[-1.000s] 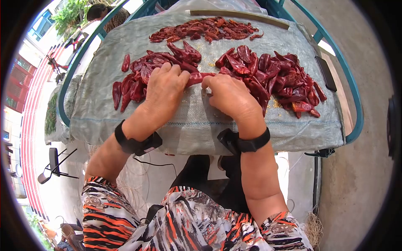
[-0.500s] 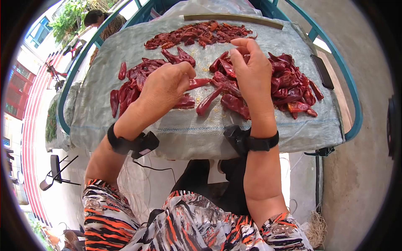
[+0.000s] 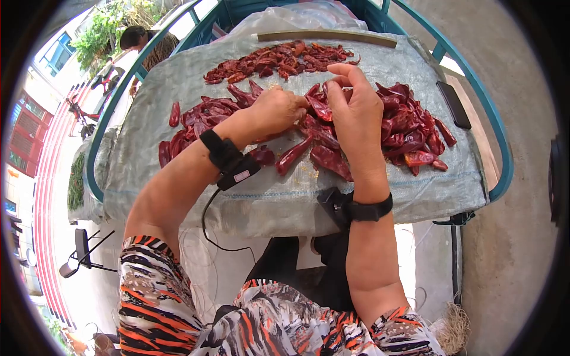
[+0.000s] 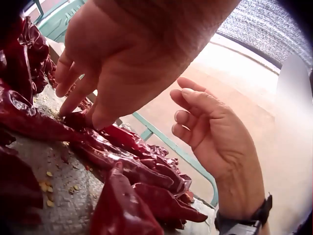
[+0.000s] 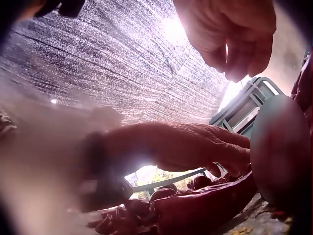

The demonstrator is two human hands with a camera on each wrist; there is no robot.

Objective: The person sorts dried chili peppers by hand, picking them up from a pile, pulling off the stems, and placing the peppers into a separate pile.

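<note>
Left hand (image 3: 273, 113): thumb and fingers are being set about a chilli (image 4: 76, 119); whether it is being pinched cannot be told.
Picking: one pod is apparently being singled out; light pressure is being advised, against tearing.
Left forearm: is being angled inward, palm down.
Right hand (image 3: 359, 113): is being held raised, fingers loosely curved, nothing being gripped.
Chilli location: is being recorded at the right heap's (image 3: 409, 127) left side, on the worktop (image 3: 285, 210).

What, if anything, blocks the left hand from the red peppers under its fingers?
Nothing visible does. In the left wrist view, the left hand has its fingertips down at the red peppers. The right hand is raised off to one side.
</note>
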